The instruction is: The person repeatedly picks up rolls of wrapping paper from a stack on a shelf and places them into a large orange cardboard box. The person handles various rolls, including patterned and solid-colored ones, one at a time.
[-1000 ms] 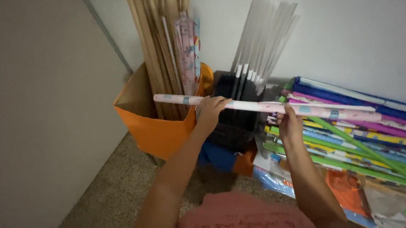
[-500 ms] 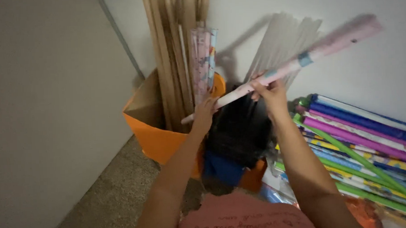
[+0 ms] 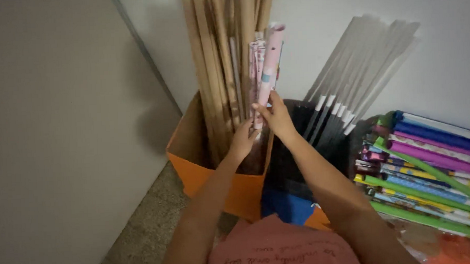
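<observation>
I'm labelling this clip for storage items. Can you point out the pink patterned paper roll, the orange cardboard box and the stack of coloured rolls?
Pink patterned paper roll (image 3: 268,68): head view, upper shaft.
Orange cardboard box (image 3: 195,176): head view, front wall.
Stack of coloured rolls (image 3: 434,159): head view, purple roll's middle.

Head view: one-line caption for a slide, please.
Both hands, left hand and right hand, hold a pink patterned paper roll upright among brown paper rolls in an orange cardboard box.

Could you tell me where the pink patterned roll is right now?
In the head view, the pink roll stands nearly upright at centre, gripped by the right hand, beside the brown rolls in the orange box; the left hand is just below.
</observation>
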